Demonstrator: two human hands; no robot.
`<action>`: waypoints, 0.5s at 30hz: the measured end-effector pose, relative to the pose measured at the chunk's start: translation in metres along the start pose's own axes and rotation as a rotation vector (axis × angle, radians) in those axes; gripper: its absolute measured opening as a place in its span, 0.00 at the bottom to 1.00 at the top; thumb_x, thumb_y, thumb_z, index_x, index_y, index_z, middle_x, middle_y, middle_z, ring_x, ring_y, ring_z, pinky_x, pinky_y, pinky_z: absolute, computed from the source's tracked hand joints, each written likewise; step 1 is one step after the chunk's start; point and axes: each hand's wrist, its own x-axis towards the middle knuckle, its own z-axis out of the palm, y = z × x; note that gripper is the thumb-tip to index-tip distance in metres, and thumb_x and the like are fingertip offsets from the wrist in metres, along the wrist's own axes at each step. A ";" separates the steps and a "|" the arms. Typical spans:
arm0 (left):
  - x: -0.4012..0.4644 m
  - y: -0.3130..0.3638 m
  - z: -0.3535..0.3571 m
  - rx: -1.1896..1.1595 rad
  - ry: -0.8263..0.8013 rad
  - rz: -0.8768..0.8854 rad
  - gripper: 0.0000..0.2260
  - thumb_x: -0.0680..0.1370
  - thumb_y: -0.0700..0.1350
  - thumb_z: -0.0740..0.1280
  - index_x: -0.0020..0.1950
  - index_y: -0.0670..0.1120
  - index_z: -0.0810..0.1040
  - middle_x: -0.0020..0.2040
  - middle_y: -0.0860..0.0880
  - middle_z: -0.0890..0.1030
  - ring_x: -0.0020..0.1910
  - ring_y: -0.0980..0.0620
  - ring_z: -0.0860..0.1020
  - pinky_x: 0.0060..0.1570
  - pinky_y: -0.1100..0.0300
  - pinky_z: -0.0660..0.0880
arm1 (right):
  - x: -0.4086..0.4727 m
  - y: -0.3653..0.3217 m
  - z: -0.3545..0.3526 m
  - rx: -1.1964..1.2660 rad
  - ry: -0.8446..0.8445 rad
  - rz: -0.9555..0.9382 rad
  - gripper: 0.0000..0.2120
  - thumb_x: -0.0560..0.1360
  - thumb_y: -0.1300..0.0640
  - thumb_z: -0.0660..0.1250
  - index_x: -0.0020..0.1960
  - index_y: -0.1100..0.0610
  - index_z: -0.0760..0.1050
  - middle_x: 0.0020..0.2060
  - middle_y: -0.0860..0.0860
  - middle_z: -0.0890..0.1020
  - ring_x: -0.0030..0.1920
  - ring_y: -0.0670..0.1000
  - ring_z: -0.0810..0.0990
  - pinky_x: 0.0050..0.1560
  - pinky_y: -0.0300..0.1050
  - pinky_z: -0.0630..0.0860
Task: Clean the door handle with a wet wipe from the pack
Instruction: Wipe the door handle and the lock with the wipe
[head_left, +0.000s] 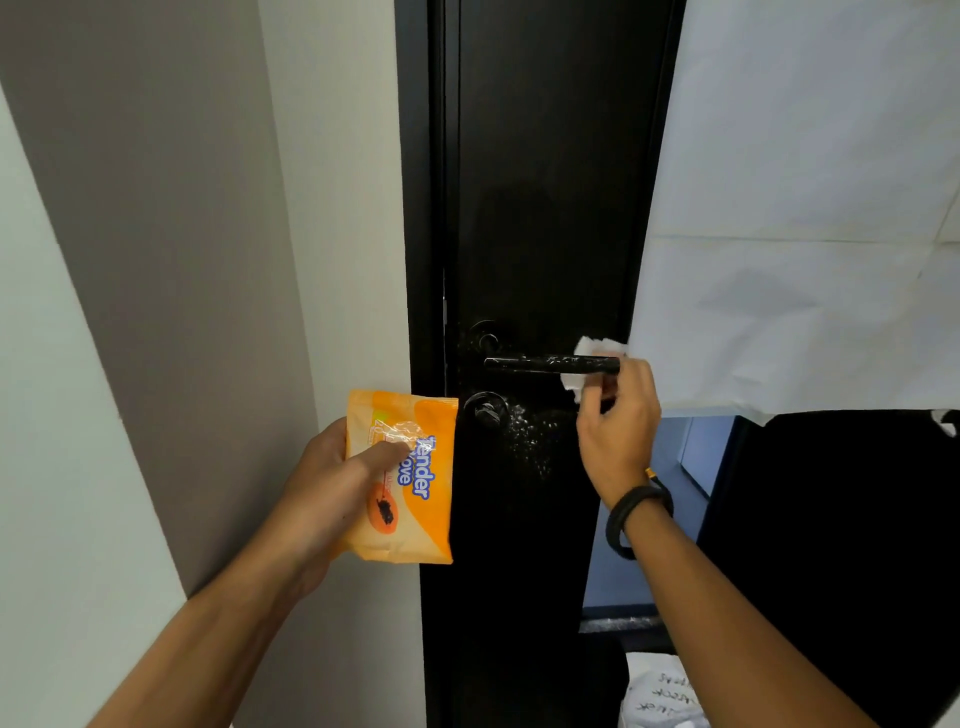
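Note:
A black lever door handle (540, 362) sticks out to the right from a black door (545, 182). My right hand (618, 421) grips a white wet wipe (592, 347) wrapped round the free end of the handle; wipe shows above and below the lever. My left hand (332, 483) holds an orange wet wipe pack (415, 499) upright beside the door's left edge, thumb pressed on its clear flap. Wet speckles lie on the door below the handle.
A round lock (487, 408) sits under the handle. White paper (805, 234) covers the door's glass at right. A grey and white wall (182, 260) stands at left. A white cloth with writing (660, 696) lies low down.

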 end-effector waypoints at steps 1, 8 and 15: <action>0.000 0.000 0.000 0.000 0.001 0.001 0.08 0.82 0.45 0.69 0.60 0.49 0.82 0.49 0.46 0.90 0.45 0.43 0.89 0.45 0.48 0.84 | 0.007 -0.004 0.002 0.028 -0.010 -0.002 0.09 0.79 0.68 0.66 0.57 0.59 0.78 0.51 0.52 0.78 0.48 0.44 0.77 0.48 0.28 0.74; 0.001 -0.002 0.000 0.003 -0.002 0.001 0.08 0.82 0.46 0.69 0.61 0.49 0.81 0.50 0.46 0.90 0.46 0.41 0.89 0.48 0.44 0.85 | 0.008 0.004 -0.003 0.078 -0.040 -0.021 0.05 0.78 0.63 0.72 0.53 0.58 0.82 0.49 0.49 0.81 0.46 0.43 0.81 0.50 0.36 0.80; 0.003 -0.005 0.000 0.003 0.015 -0.011 0.09 0.81 0.46 0.70 0.61 0.49 0.82 0.50 0.45 0.90 0.47 0.41 0.88 0.48 0.45 0.84 | -0.017 0.020 -0.006 0.002 -0.149 0.069 0.02 0.78 0.61 0.72 0.47 0.57 0.81 0.43 0.50 0.80 0.39 0.45 0.80 0.40 0.40 0.80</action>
